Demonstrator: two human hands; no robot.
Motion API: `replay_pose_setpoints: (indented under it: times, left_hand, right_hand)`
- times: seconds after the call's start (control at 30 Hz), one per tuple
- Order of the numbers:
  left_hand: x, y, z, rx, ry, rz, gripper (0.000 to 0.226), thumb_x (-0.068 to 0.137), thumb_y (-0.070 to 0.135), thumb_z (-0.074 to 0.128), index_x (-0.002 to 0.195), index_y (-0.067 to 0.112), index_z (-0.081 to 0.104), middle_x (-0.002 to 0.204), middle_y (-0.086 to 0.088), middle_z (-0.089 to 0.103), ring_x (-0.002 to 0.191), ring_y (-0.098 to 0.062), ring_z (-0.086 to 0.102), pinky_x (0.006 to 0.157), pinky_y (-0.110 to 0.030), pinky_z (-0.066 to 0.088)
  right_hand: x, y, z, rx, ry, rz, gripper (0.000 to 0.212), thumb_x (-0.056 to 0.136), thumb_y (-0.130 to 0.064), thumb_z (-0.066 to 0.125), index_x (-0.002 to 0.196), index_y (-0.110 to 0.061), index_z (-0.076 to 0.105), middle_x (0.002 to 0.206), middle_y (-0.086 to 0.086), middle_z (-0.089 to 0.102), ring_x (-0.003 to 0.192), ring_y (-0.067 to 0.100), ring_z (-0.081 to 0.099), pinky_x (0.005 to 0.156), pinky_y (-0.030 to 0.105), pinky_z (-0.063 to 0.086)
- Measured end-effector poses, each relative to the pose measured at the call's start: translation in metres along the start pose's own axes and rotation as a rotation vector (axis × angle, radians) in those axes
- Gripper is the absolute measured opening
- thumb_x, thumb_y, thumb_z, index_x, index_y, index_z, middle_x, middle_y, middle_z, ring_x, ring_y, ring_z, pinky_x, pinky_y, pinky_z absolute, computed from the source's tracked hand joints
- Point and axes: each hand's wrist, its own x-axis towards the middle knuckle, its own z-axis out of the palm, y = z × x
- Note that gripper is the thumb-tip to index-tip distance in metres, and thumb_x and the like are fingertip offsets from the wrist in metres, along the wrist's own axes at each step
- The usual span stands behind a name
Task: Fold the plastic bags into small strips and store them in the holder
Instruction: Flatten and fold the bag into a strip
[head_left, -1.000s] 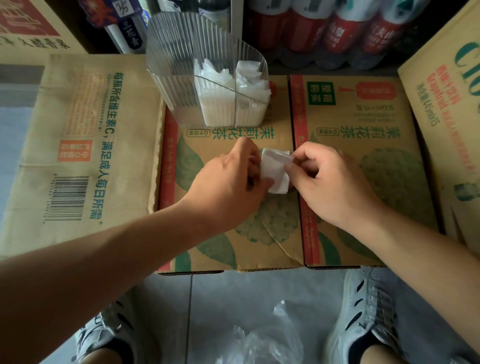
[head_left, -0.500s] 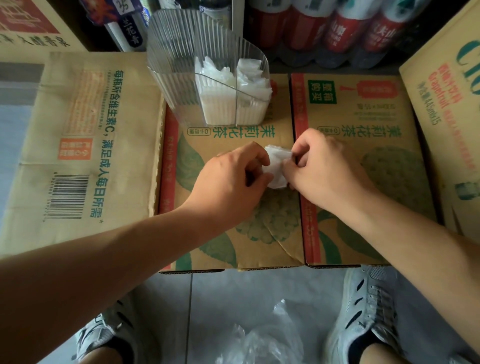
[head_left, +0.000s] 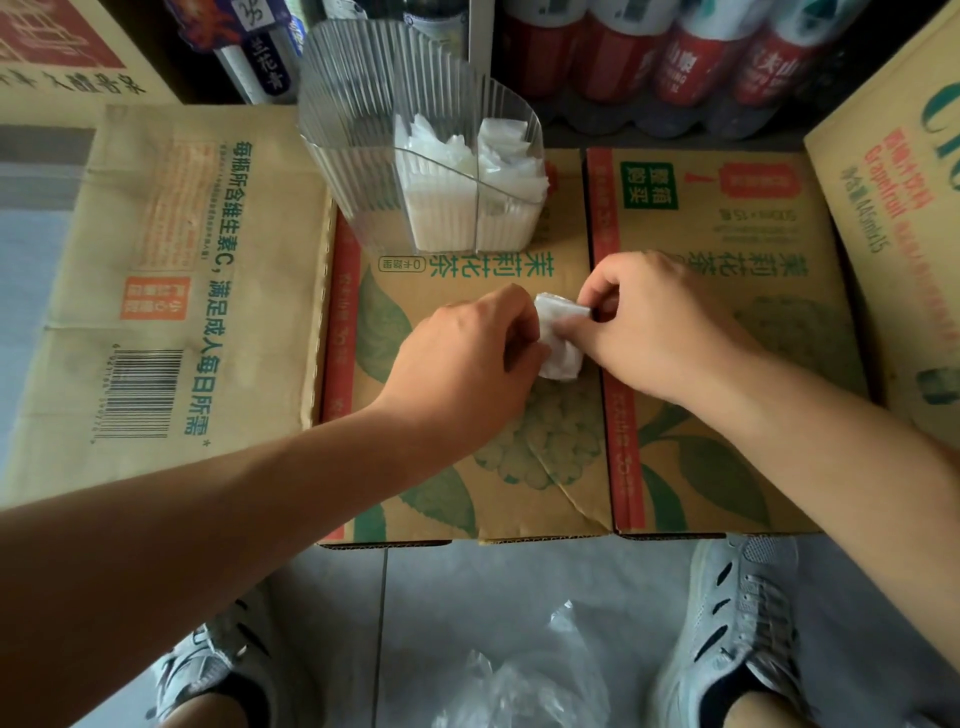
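A small white folded plastic bag (head_left: 560, 339) lies on the cardboard box top (head_left: 467, 275) between my two hands. My left hand (head_left: 467, 364) pinches its left edge with curled fingers. My right hand (head_left: 654, 322) pinches its right side and upper corner. Behind them stands a clear ribbed plastic holder (head_left: 363, 130) with dividers. Its right compartments hold several folded white bags (head_left: 467, 171); its left compartment looks empty.
Cardboard boxes lie side by side as the work surface, with a taller box (head_left: 893, 208) at the right. Red-labelled bottles (head_left: 701, 57) stand behind. A loose clear plastic bag (head_left: 524, 680) lies on the tiled floor between my shoes.
The folded bag has grown more compact, and both hands have closed in around it and shifted slightly.
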Motion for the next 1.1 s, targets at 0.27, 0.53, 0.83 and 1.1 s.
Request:
replay_pose_setpoints:
  times: [0.27, 0.53, 0.83, 1.1]
  left_hand:
    - [-0.007, 0.003, -0.018, 0.03, -0.071, -0.076, 0.03, 0.084, 0.037, 0.075, 0.088, 0.024, 0.048, 0.076, 0.011, 0.056, 0.067, -0.002, 0.05, 0.06, -0.029, 0.041]
    - [-0.015, 0.02, -0.031, -0.859, -0.307, -0.775, 0.044, 0.087, 0.016, 0.078, 0.118, 0.001, 0.05, 0.085, -0.018, 0.077, 0.079, -0.032, 0.077, 0.068, -0.04, 0.065]
    - [-0.014, 0.014, -0.028, -1.149, -0.184, -0.762, 0.031, 0.088, 0.001, 0.072, 0.118, -0.002, 0.062, 0.109, -0.024, 0.073, 0.098, -0.032, 0.075, 0.071, -0.033, 0.064]
    - [-0.01, 0.006, -0.03, -1.253, -0.203, -0.77, 0.015, 0.091, -0.004, 0.066, 0.1, 0.006, 0.061, 0.105, -0.026, 0.074, 0.089, -0.031, 0.073, 0.072, -0.035, 0.064]
  right_hand:
    - [-0.009, 0.006, 0.003, 0.126, 0.007, -0.026, 0.017, 0.088, -0.034, 0.076, 0.078, -0.025, 0.066, 0.076, -0.01, 0.064, 0.067, 0.008, 0.06, 0.055, 0.028, 0.046]
    - [-0.022, 0.003, 0.004, 0.492, -0.003, 0.034, 0.014, 0.083, -0.023, 0.078, 0.075, -0.019, 0.068, 0.068, 0.003, 0.069, 0.056, 0.005, 0.053, 0.056, 0.022, 0.043]
    - [-0.029, -0.002, 0.006, 0.64, -0.073, 0.068, 0.015, 0.081, -0.024, 0.082, 0.077, -0.018, 0.069, 0.072, 0.003, 0.071, 0.063, 0.01, 0.056, 0.064, 0.032, 0.046]
    - [-0.037, -0.002, 0.004, 0.352, 0.234, -0.42, 0.019, 0.084, -0.014, 0.079, 0.099, -0.013, 0.067, 0.111, -0.001, 0.06, 0.072, 0.014, 0.055, 0.065, 0.034, 0.051]
